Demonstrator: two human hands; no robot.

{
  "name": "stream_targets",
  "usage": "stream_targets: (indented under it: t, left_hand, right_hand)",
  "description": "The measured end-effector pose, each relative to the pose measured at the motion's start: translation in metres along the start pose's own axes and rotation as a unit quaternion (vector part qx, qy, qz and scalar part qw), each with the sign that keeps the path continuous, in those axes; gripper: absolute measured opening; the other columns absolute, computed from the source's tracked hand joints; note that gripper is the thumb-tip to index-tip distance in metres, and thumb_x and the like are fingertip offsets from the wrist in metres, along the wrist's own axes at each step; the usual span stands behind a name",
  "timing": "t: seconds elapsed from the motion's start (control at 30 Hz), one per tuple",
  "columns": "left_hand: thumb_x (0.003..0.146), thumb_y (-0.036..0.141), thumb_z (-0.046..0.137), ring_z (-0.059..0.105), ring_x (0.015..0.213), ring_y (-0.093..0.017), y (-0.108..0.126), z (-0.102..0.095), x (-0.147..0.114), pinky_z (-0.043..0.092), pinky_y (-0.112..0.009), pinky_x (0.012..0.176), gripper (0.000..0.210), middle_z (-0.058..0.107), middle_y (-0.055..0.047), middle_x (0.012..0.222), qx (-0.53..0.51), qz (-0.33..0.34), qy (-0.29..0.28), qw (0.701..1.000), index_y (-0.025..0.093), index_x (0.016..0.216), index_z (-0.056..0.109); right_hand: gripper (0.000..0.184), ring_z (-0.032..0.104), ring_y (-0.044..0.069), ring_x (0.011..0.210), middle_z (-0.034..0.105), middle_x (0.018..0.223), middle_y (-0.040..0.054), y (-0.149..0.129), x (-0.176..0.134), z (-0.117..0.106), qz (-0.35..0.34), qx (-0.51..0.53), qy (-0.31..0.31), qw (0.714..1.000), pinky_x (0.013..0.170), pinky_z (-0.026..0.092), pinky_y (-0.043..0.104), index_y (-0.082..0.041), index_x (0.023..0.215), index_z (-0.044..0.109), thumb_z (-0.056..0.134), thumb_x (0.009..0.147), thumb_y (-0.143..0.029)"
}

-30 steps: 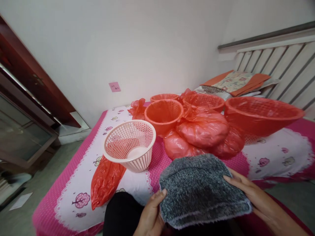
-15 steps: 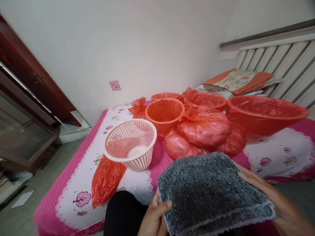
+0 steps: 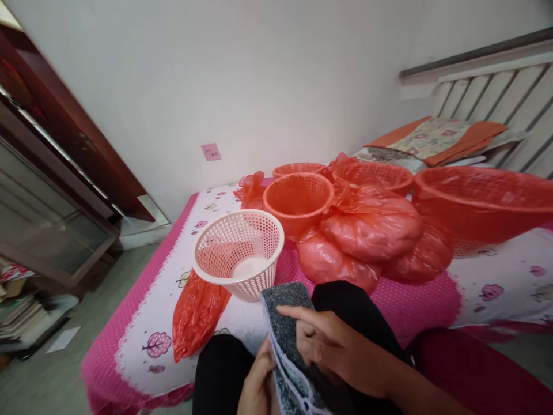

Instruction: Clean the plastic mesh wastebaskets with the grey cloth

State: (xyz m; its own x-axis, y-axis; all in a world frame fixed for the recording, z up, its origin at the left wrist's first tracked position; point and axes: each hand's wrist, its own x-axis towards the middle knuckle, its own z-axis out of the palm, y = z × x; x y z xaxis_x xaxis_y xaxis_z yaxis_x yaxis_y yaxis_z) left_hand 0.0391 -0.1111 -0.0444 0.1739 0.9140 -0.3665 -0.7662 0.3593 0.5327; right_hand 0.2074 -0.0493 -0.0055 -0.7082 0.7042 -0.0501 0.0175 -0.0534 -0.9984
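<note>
A fuzzy dark grey cloth point(image 3: 291, 302), folded into a narrow bundle with pale stitched edges, is held over my lap. My left hand point(image 3: 259, 377) grips its left edge low down, fingers partly hidden behind it. My right hand point(image 3: 324, 343) lies against the cloth's right side, index finger stretched across the top face and the other fingers curled on the fabric. Just beyond the cloth stands a pale pink mesh basket point(image 3: 254, 285), upright, with no contents visible. Beside it lies a crumpled red plastic bag point(image 3: 201, 317).
Filled, knotted red plastic bags point(image 3: 371, 222) lie on the patterned bedspread point(image 3: 142, 323). Around them stand a red basket point(image 3: 298, 199) and several more, some bag-lined. Folded textiles point(image 3: 436, 141) lie near the radiator point(image 3: 501, 95). A wall rises behind the bed.
The cloth has gone from a wide folded piece to a narrower bundle and moved left. My right hand has come from its right edge onto its upper face.
</note>
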Motion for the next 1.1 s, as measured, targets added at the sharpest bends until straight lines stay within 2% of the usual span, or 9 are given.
stream_targets:
  t: [0.1, 0.27, 0.33, 0.43, 0.47, 0.6, 0.73, 0.93, 1.1]
  left_hand:
    - [0.086, 0.041, 0.070, 0.076, 0.093, -0.030, -0.001, 0.000, 0.001, 0.056, -0.041, 0.092, 0.041, 0.080, -0.010, 0.093, -0.015, -0.019, 0.032, 0.999, 0.017, 0.120, 0.073]
    - [0.075, 0.024, 0.079, 0.077, 0.089, -0.031, 0.000, -0.006, 0.005, 0.057, -0.044, 0.092, 0.040, 0.081, -0.009, 0.089, -0.021, -0.043, 0.086, 0.995, 0.017, 0.115, 0.074]
    - [0.074, 0.025, 0.077, 0.077, 0.092, -0.034, 0.008, -0.010, 0.003, 0.056, -0.047, 0.094, 0.042, 0.082, -0.010, 0.088, -0.039, -0.060, 0.113, 0.991, 0.015, 0.115, 0.075]
    - [0.075, 0.026, 0.074, 0.076, 0.097, -0.037, 0.020, -0.014, -0.005, 0.055, -0.049, 0.098, 0.040, 0.082, -0.011, 0.089, -0.052, -0.044, 0.143, 0.987, 0.013, 0.114, 0.077]
    - [0.075, 0.025, 0.074, 0.076, 0.099, -0.037, 0.023, -0.014, -0.007, 0.054, -0.049, 0.099, 0.041, 0.082, -0.011, 0.090, -0.046, -0.031, 0.150, 0.987, 0.013, 0.114, 0.077]
    - [0.076, 0.022, 0.076, 0.074, 0.105, -0.034, 0.021, -0.013, -0.006, 0.051, -0.047, 0.105, 0.053, 0.082, -0.009, 0.103, -0.020, 0.010, 0.117, 0.993, 0.020, 0.128, 0.071]
    - [0.076, 0.021, 0.079, 0.072, 0.112, -0.031, 0.017, -0.011, 0.004, 0.046, -0.046, 0.110, 0.064, 0.078, -0.010, 0.117, 0.003, 0.071, 0.047, 0.996, 0.025, 0.137, 0.063]
    - [0.077, 0.020, 0.080, 0.071, 0.113, -0.029, 0.020, -0.012, 0.007, 0.048, -0.043, 0.108, 0.062, 0.077, -0.008, 0.119, 0.011, 0.148, 0.108, 0.983, 0.026, 0.137, 0.062]
    - [0.074, 0.019, 0.082, 0.071, 0.113, -0.032, 0.024, -0.013, -0.002, 0.050, -0.046, 0.106, 0.069, 0.077, -0.011, 0.119, 0.016, 0.130, 0.124, 0.984, 0.025, 0.138, 0.060]
  right_hand:
    - [0.058, 0.047, 0.008, 0.066, 0.054, 0.085, -0.0028, 0.004, -0.001, 0.008, -0.004, -0.023, -0.004, 1.000, 0.059, 0.039, 0.020, -0.024, 0.148, 0.049, 0.058, 0.096, -0.050]
    - [0.052, 0.049, 0.010, 0.067, 0.057, 0.086, -0.0015, 0.005, -0.002, 0.002, -0.015, -0.035, -0.031, 0.999, 0.062, 0.041, 0.023, -0.025, 0.135, 0.061, 0.066, 0.091, -0.050]
    - [0.044, 0.053, 0.013, 0.072, 0.059, 0.085, 0.0002, 0.008, 0.000, -0.006, -0.026, -0.034, 0.058, 0.997, 0.068, 0.045, 0.026, -0.022, 0.124, 0.067, 0.063, 0.092, -0.053]
    - [0.046, 0.061, 0.021, 0.092, 0.066, 0.096, 0.0056, 0.019, 0.005, -0.018, -0.044, 0.003, 0.233, 0.971, 0.085, 0.049, 0.035, -0.023, 0.118, 0.069, 0.061, 0.090, -0.058]
    - [0.048, 0.063, 0.024, 0.099, 0.068, 0.103, 0.0075, 0.023, 0.006, -0.019, -0.048, 0.032, 0.237, 0.970, 0.090, 0.049, 0.038, -0.023, 0.120, 0.069, 0.062, 0.089, -0.060]
    - [0.055, 0.068, 0.029, 0.101, 0.074, 0.107, 0.0108, 0.030, 0.007, -0.012, -0.032, 0.155, 0.105, 0.982, 0.092, 0.052, 0.044, -0.018, 0.122, 0.069, 0.068, 0.085, -0.059]
    - [0.053, 0.069, 0.029, 0.103, 0.074, 0.113, 0.0087, 0.019, 0.008, -0.003, -0.036, 0.142, 0.158, 0.977, 0.097, 0.052, 0.045, -0.019, 0.124, 0.068, 0.075, 0.083, -0.051]
    - [0.045, 0.066, 0.029, 0.110, 0.074, 0.117, 0.0081, 0.017, 0.015, -0.004, -0.072, 0.088, 0.179, 0.977, 0.100, 0.051, 0.044, -0.021, 0.124, 0.068, 0.065, 0.091, -0.051]
    - [0.045, 0.067, 0.029, 0.106, 0.074, 0.114, 0.0080, 0.023, 0.013, -0.002, -0.057, 0.046, 0.177, 0.981, 0.096, 0.052, 0.044, -0.020, 0.124, 0.068, 0.065, 0.091, -0.050]
